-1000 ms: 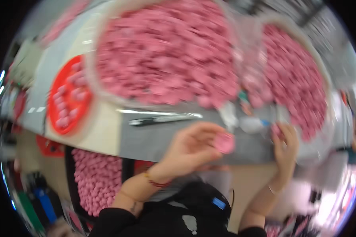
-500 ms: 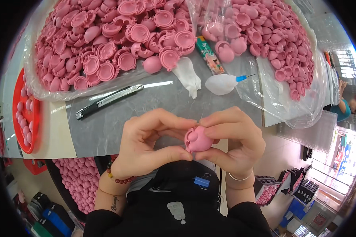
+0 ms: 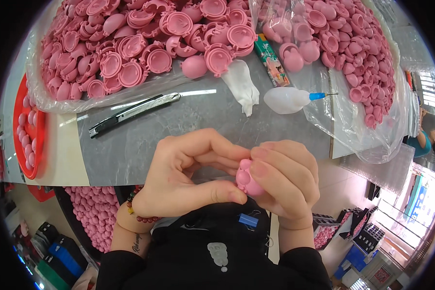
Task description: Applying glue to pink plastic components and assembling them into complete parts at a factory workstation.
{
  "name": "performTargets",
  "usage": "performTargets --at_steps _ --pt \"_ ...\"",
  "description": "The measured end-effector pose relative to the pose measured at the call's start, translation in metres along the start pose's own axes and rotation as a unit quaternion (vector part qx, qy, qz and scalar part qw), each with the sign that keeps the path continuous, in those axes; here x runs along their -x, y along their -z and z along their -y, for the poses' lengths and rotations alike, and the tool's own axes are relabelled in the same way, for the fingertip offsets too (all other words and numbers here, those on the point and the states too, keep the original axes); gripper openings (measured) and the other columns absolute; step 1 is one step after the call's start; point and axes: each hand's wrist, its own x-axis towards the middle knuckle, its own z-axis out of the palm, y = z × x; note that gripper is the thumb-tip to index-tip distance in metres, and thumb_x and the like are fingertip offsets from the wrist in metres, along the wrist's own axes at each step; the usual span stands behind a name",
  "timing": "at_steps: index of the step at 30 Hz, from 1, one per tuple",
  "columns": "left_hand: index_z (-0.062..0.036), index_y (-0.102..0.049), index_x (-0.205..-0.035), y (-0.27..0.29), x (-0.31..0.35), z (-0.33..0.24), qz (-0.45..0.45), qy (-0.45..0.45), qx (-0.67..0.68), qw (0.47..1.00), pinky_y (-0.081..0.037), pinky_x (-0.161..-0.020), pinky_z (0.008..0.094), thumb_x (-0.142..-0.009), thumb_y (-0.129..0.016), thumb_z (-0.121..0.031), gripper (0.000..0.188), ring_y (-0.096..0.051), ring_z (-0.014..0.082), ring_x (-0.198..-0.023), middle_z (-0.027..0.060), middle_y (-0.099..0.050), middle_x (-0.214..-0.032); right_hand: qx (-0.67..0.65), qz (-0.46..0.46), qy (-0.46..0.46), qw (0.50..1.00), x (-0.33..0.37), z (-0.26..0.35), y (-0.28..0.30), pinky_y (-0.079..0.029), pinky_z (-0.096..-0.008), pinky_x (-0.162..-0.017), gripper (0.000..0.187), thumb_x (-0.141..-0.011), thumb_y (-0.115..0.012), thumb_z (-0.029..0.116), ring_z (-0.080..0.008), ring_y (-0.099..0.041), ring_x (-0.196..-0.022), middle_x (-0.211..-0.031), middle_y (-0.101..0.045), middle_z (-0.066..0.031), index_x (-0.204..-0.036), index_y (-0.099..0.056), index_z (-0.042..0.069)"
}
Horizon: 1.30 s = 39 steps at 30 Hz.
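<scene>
A small pink rounded plastic piece [image 3: 249, 181], its rim bumpy, is held between my two hands close to my body. My left hand [image 3: 191, 171] pinches its left side with thumb and forefinger. On the other side my right hand [image 3: 290, 176] wraps its fingers over the piece and covers much of it. Beyond my hands lie a utility knife [image 3: 134, 114], a crumpled white tissue [image 3: 241, 87] and a white squeeze bottle [image 3: 286, 100] with a blue needle tip. A green printed box [image 3: 271, 60] lies behind the bottle.
Large heaps of pink half shells [image 3: 130, 48] and pink pieces [image 3: 357, 63] sit on clear plastic sheeting at the back. A red tray [image 3: 39, 140] with pink balls stands at the left. Below the table edge is a black bin of pink balls [image 3: 94, 215].
My right fingers have closed further over the pink piece, and it has turned and shifted slightly right and down. My head view has shifted a little.
</scene>
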Motion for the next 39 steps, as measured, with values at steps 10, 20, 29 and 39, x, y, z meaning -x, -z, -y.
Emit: performTargets --at_steps 10,20,29,39 --pt "-0.0002 -0.052 -0.090 -0.007 -0.003 -0.003 -0.039 0.084 0.021 0.996 -0.042 -0.075 0.0239 -0.050 -0.084 -0.026 0.057 -0.058 0.0127 -0.082 0.0085 -0.061 -0.087 0.009 0.012 0.007 1.000 -0.001 -0.004 0.002 -0.047 -0.0292 -0.056 0.018 -0.064 -0.070 0.011 -0.0195 -0.055 -0.068 -0.079 -0.057 -0.0028 -0.080 -0.062 0.009" --pt "-0.0015 -0.049 -0.092 -0.009 -0.004 0.003 -0.037 0.024 -0.023 0.999 -0.044 -0.075 0.0263 -0.045 -0.086 -0.031 0.067 -0.057 0.0146 -0.081 0.0069 -0.058 -0.087 -0.102 -0.013 -0.038 0.994 0.002 0.000 -0.001 -0.045 -0.0275 -0.054 0.022 -0.059 -0.072 0.005 -0.0184 -0.055 -0.066 -0.075 -0.057 -0.0022 -0.079 -0.062 0.007" --pt "0.0020 -0.048 -0.097 -0.017 -0.005 0.002 -0.059 0.042 -0.012 0.997 -0.044 -0.076 0.0263 -0.053 -0.080 -0.042 0.070 -0.057 0.0151 -0.085 0.0092 -0.057 -0.092 -0.114 0.006 -0.036 0.993 -0.003 -0.007 0.005 -0.044 -0.0269 -0.055 0.027 -0.059 -0.075 0.017 -0.0174 -0.054 -0.067 -0.077 -0.058 -0.0024 -0.081 -0.064 0.008" --pt "0.0052 -0.045 -0.108 -0.011 0.000 0.001 0.017 0.039 0.121 0.992 -0.045 -0.068 0.0289 -0.084 -0.052 -0.035 0.047 -0.057 0.0199 -0.075 0.0149 -0.057 -0.089 -0.061 -0.097 -0.104 0.988 0.006 -0.009 0.015 -0.033 -0.0268 -0.056 0.051 -0.051 -0.079 0.036 -0.0160 -0.038 -0.067 -0.083 -0.046 -0.0035 -0.092 -0.063 0.009"
